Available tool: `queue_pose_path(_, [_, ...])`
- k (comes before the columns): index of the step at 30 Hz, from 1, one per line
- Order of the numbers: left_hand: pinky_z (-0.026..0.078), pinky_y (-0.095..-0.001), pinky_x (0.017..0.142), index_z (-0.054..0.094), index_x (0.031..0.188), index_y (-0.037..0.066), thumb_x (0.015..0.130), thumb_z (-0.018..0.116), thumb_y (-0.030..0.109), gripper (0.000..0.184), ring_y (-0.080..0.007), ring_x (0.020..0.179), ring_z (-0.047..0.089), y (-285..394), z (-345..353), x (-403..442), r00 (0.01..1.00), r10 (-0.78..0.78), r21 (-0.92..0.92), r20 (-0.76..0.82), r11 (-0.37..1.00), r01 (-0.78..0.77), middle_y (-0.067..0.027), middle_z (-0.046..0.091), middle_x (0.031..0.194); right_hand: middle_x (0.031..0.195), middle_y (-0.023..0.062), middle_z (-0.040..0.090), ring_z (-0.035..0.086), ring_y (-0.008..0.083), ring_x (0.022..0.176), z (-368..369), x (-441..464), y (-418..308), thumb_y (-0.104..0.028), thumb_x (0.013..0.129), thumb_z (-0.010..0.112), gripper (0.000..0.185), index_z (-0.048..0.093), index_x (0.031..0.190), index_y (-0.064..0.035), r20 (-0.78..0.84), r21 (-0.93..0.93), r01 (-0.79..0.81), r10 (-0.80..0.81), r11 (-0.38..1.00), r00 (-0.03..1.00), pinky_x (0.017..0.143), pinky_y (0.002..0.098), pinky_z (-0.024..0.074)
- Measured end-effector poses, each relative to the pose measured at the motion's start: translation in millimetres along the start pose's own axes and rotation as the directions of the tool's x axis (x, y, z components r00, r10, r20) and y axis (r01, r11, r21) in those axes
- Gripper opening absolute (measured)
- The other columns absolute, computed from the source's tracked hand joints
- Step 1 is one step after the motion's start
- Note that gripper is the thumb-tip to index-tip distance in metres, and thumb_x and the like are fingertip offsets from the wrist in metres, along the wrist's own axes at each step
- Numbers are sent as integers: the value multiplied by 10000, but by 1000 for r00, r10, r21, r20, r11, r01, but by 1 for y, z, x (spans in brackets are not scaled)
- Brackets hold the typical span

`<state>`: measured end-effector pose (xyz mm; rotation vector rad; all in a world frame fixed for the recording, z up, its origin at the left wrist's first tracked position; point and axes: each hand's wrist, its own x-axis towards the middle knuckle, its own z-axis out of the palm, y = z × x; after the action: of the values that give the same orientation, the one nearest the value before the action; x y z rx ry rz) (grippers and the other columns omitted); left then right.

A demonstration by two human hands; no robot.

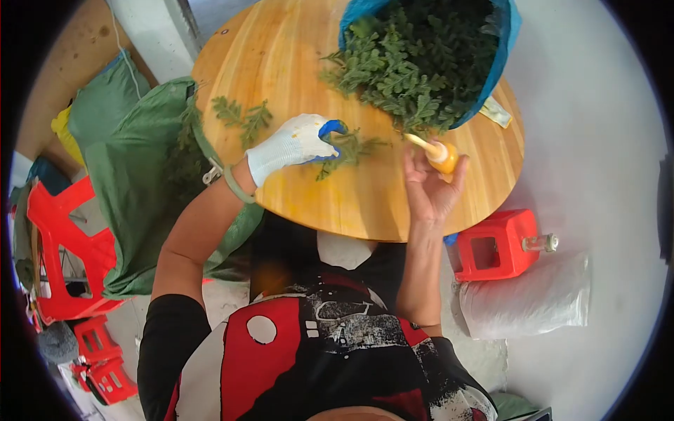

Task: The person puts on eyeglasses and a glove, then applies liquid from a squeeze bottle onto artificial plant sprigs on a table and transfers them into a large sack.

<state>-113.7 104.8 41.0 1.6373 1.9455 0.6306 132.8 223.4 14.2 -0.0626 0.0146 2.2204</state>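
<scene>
My left hand [302, 144], in a white glove with blue on the fingers and palm side, is closed around the stem end of a green leafy sprig [354, 149] just over the round wooden table [295, 203]. My bare right hand [432, 188] is turned palm up near the table's right front. Its fingers hold a small orange squeeze bottle [445, 160] with a pale pointed nozzle tilted up and left. A few loose sprigs [246, 121] lie on the wood left of my gloved hand.
A blue bag [509, 49] lies on the table's far side, full of leafy sprigs [414, 77]. A large green sack [140, 196] hangs at the table's left edge. Red stools [502, 242] stand on both sides, with a white sack [530, 302] at right.
</scene>
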Motion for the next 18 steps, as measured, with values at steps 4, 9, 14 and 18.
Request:
queue_pose_path(4, [491, -354, 743, 639, 1123, 28, 761, 688, 392, 516, -300, 796, 625, -28, 17, -9, 931, -8, -153, -366, 987, -52, -142, 681, 943, 1076, 168, 666, 658, 286, 1011, -8, 18, 46, -298, 876, 725, 399, 564, 1130, -36, -158, -37, -11, 6, 999, 987, 1070, 633, 353])
queue_pose_path(9, [487, -353, 808, 651, 1125, 58, 752, 693, 406, 512, -300, 834, 631, -36, 26, -34, 624, 171, 160, -762, 984, -75, -151, 674, 957, 1040, 145, 669, 664, 267, 962, -2, 31, 49, -329, 872, 732, 428, 565, 1118, -21, -177, -124, 49, -71, 991, 982, 1065, 641, 349])
queue_pose_path(14, [475, -355, 852, 673, 1076, 93, 741, 690, 394, 450, -305, 867, 629, -54, 30, -19, 579, 418, 451, -700, 888, -95, -137, 679, 941, 1001, 133, 669, 663, 263, 932, 13, 26, 68, -358, 873, 729, 453, 563, 1115, -14, -154, -137, 19, -40, 990, 987, 1061, 641, 348])
queue_pose_path(18, [471, -358, 856, 684, 1020, 105, 739, 681, 373, 388, -310, 874, 626, -68, 39, -7, 723, 328, 448, -608, 893, -28, -118, 682, 918, 1010, 131, 677, 668, 265, 935, -3, 20, 78, -361, 881, 708, 419, 574, 1114, -40, -196, -151, -51, 21, 987, 980, 1071, 650, 326])
